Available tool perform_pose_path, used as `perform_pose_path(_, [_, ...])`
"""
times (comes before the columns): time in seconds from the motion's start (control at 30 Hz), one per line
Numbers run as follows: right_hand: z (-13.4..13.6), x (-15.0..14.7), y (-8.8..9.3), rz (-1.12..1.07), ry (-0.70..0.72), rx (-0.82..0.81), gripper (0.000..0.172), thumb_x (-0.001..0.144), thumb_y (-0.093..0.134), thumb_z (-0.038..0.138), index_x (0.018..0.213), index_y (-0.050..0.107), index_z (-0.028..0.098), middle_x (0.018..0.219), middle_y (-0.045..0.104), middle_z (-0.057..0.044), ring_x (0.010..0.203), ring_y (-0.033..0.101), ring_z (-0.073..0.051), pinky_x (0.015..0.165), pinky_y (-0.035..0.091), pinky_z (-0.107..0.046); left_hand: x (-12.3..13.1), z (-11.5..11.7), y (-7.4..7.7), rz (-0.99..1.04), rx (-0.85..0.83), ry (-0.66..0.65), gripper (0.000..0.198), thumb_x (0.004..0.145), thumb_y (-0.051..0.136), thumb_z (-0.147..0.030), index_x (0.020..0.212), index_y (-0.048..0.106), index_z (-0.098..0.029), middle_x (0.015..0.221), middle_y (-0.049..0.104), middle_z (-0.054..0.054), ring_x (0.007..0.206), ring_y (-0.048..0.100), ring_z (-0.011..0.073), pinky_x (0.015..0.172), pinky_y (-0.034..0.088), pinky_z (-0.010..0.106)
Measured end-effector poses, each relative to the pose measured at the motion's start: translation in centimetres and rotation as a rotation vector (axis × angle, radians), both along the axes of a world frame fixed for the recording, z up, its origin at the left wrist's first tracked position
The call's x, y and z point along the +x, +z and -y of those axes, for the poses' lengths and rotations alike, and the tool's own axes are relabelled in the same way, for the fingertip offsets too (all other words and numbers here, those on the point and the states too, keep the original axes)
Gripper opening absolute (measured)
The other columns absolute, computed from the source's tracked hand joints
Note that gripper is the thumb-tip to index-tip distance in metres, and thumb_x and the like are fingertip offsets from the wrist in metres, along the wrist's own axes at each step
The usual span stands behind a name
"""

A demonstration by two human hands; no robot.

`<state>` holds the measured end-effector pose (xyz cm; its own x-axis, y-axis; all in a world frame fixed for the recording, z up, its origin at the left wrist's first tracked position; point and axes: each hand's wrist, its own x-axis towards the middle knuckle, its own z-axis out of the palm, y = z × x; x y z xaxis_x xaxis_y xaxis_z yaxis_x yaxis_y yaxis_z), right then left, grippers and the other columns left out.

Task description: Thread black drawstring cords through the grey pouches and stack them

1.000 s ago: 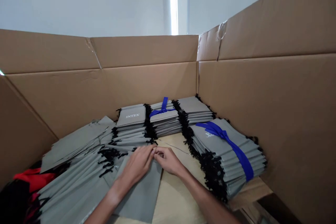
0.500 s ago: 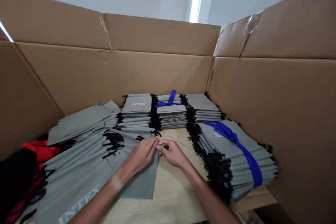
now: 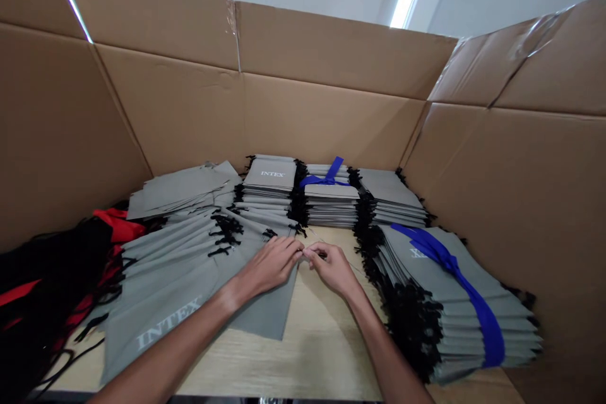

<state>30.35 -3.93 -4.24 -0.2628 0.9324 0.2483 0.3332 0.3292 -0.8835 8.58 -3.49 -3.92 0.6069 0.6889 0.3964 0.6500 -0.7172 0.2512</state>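
Note:
My left hand (image 3: 273, 260) lies over the right edge of a flat grey fabric bag (image 3: 271, 314), its thumb and fingers pinched at the bag's upper right edge. Fingertip to fingertip with it, my right hand (image 3: 333, 266) is closed in a pinch. What sits between the right fingertips is too small to make out. A thin wire-like line (image 3: 356, 265) shows on the table beside the right hand. Left of my hands, grey drawstring bags (image 3: 165, 287) with black cord ends and white INTEX lettering lie overlapped.
Stacked grey bags (image 3: 273, 172) stand along the back, one stack tied with blue ribbon (image 3: 326, 180). At right lies a big bundle (image 3: 473, 303) bound in blue ribbon. Black cords (image 3: 42, 303) and red fabric (image 3: 119, 225) heap at left. Cardboard walls (image 3: 326, 117) surround the wooden table (image 3: 326, 353).
The view has swung left, so everything sits farther right in the picture. My hands stay together at the bag's edge in nearly the same pinch.

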Motion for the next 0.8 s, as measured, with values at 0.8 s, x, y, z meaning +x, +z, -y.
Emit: perform_pose_path(0.8, [-0.3,1.0,1.0,-0.228,-0.046,-0.212,0.028,0.079,0.083,0.048,0.083,0.079,0.02,0.083,0.077,-0.004,0.071,0.061,-0.017,0.063,0.045,-0.027,-0.2,-0.5,0.5,0.332,-0.159,0.025,0.036,0.112,0.045,-0.046,0.097,0.071,-0.025,0.097,0.077,0.007,0.09,0.071,0.0273,0.084,0.054,0.037])
